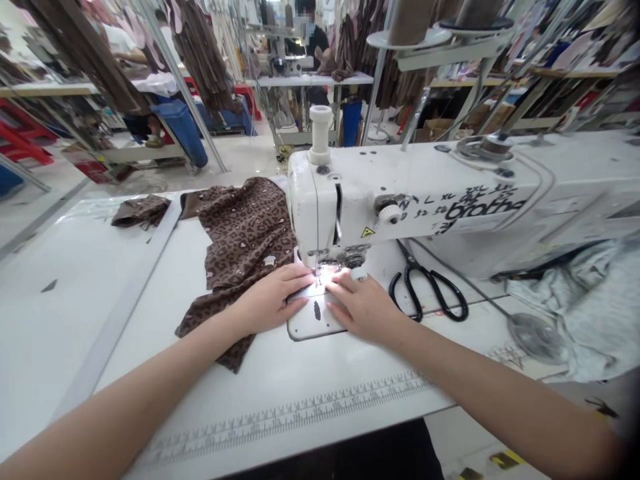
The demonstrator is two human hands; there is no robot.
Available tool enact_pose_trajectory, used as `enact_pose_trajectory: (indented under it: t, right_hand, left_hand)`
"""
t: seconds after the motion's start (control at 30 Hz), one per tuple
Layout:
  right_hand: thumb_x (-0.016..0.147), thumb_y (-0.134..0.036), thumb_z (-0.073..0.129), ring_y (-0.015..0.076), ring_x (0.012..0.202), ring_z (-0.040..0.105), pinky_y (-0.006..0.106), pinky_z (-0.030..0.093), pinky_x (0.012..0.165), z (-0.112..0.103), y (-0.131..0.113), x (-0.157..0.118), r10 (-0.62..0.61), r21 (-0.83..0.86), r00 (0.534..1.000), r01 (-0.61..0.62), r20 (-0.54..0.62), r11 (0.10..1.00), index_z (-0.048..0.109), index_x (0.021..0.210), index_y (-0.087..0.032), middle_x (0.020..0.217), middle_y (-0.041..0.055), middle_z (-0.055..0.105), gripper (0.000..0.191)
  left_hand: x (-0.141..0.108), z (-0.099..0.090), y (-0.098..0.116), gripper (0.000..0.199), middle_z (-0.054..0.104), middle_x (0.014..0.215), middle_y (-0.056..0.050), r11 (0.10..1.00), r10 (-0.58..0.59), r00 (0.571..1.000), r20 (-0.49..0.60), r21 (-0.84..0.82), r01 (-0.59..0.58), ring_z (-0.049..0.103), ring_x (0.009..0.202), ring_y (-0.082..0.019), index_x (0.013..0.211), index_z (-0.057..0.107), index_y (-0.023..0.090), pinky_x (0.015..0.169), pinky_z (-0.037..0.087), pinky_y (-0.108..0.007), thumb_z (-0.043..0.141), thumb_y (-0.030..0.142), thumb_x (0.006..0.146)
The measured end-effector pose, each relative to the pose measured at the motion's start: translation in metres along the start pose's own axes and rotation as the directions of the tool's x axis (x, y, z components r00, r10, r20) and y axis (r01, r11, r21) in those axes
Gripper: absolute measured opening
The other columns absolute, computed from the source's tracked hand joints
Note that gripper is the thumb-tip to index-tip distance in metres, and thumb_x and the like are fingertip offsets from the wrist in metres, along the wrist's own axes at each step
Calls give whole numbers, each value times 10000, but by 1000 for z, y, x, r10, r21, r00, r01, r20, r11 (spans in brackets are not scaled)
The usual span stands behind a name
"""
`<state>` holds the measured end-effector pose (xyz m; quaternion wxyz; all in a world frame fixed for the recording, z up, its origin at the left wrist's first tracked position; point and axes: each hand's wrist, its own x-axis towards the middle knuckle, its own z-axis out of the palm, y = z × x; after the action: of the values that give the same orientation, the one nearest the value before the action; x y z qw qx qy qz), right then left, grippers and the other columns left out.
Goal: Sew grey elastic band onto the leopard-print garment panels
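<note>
My left hand [273, 298] lies just left of the needle of a white sewing machine [420, 180], its fingers stretched toward the presser foot and the thumb apart. From the other side my right hand [367, 308] reaches in, fingers extended and spread beside the needle. Under the fingertips is a small white piece [303, 293], washed out by the machine's lamp; its kind is unclear. Brown leopard-print fabric [245, 233] lies on the table behind and left of my left hand. Black-handled thread shears [425, 277] rest right of my right hand.
A long white strip [135, 280] crosses the table at left, near a small brown fabric piece [140, 211]. A printed ruler [300, 417] runs along the front edge. Pale cloth [595, 313] is heaped at right. Behind stand other machines, hanging garments and a person [320, 47].
</note>
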<state>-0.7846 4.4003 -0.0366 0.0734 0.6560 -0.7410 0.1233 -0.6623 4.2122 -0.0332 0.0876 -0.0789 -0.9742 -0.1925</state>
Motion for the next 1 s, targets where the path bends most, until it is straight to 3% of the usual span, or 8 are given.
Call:
enact_pose_trajectory:
  t: [0.17, 0.4, 0.77, 0.9, 1.0]
  right_hand:
    - [895, -310, 401, 260, 891, 475, 375, 362, 773, 1, 1, 1, 25, -6, 1000, -25, 5, 1000, 587, 1052, -124, 971, 133, 592, 306]
    - [877, -309, 427, 252, 862, 486, 366, 369, 765, 5, 2, 0, 46, 21, 997, -44, -55, 999, 591, 1022, -125, 936, 125, 598, 286]
    - [881, -273, 434, 236, 882, 519, 363, 406, 754, 12, 4, 0, 86, 85, 992, -78, -97, 993, 564, 1013, -138, 952, 119, 594, 230]
    - [880, -241, 434, 231, 879, 525, 378, 422, 768, 13, 2, -2, 65, 106, 986, -49, -154, 993, 568, 981, -139, 975, 122, 587, 197]
    - [883, -193, 414, 225, 903, 519, 382, 436, 802, 6, -14, -6, -20, 178, 985, 51, -172, 983, 570, 985, -135, 969, 117, 590, 195]
  left_hand:
    - [-1, 1, 0, 397, 494, 1276, -97, 1000, -21, 999, 29, 8, 21, 419, 1197, -240, 1239, 505, 179, 1034, 365, -411, 455, 314, 869]
    - [-1, 3, -1, 348, 512, 1255, -93, 999, 18, 1000, -25, -38, -19, 434, 1188, -228, 1191, 540, 190, 1030, 367, -405, 459, 285, 867]
    - [-1, 6, 1, 293, 542, 1168, -102, 999, -23, 991, -133, -50, 16, 461, 1123, -216, 1110, 571, 165, 995, 385, -402, 462, 271, 860]
    - [14, 8, 6, 231, 600, 1052, -83, 978, -180, 978, -102, -126, 166, 497, 1054, -200, 952, 634, 154, 976, 383, -387, 430, 188, 849]
    - [12, -10, 2, 238, 639, 967, -76, 952, -274, 961, -34, -148, 266, 550, 973, -190, 873, 650, 148, 919, 423, -354, 416, 177, 839]
